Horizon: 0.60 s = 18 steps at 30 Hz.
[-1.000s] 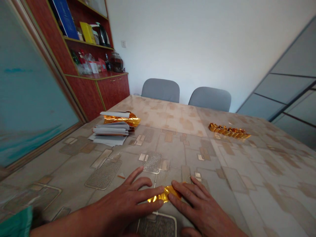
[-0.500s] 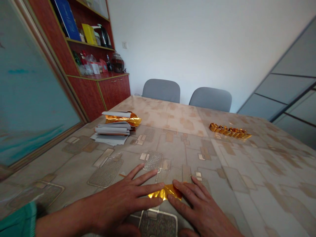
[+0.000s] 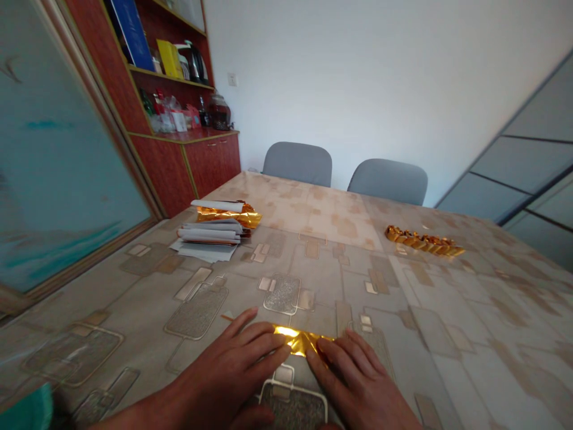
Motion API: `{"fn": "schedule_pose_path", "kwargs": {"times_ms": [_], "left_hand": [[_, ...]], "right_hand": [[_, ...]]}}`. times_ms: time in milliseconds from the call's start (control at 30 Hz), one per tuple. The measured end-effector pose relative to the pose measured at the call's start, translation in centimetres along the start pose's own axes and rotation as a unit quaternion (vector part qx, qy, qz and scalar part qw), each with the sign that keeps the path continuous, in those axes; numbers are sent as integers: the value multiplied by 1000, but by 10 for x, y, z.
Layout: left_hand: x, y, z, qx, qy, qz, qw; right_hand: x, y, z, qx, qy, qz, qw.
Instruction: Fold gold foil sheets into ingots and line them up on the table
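Observation:
A strip of shiny gold foil paper (image 3: 301,339) lies flat on the patterned table in front of me, with creases near its middle. My left hand (image 3: 242,364) has its bent fingers over the strip's left end, the index finger raised a little at the far side. On the right end, my right hand (image 3: 353,370) grips the foil with its fingers close together, fingertips near the creases. Both thumbs are low in the view and partly hidden, as are the strip's ends. A row of folded gold foil pieces (image 3: 423,242) stands farther off to the right.
A stack of grey-backed foil sheets (image 3: 208,233) lies at the back left, a gold foil sheet (image 3: 224,214) behind it. Two grey chairs (image 3: 298,162) stand beyond the table's far edge (image 3: 313,185). A red cabinet (image 3: 210,158) is at the left.
My left hand's spread fingers have drawn in and bent over the foil. More of the strip's top edge shows between the hands. The view has shifted slightly.

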State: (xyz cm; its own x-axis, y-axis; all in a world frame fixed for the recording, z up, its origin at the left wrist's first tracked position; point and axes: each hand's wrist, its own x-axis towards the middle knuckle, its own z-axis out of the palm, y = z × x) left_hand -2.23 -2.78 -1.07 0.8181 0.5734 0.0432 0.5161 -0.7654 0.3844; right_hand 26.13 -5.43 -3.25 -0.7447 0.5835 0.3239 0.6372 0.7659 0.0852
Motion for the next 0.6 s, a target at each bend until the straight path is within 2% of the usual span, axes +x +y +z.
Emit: {"fn": "schedule_pose_path", "kwargs": {"times_ms": [167,300,400,467,600], "left_hand": [[6,-4,4,-9,69,13,997],[34,-1,1,-8,92,-45,995],[51,2,-5,-18,79,-122,989],[57,4,-8,-27,60,-150,986],[57,5,-8,-66,36,-160,984]], "right_hand": [[-8,2,3,20,-19,4,1000],[-6,0,-2,58,-44,20,997],[2,-2,-10,134,-76,64,986],[9,-1,-14,199,-81,105,971],[25,5,-11,285,-27,179,941]]}}
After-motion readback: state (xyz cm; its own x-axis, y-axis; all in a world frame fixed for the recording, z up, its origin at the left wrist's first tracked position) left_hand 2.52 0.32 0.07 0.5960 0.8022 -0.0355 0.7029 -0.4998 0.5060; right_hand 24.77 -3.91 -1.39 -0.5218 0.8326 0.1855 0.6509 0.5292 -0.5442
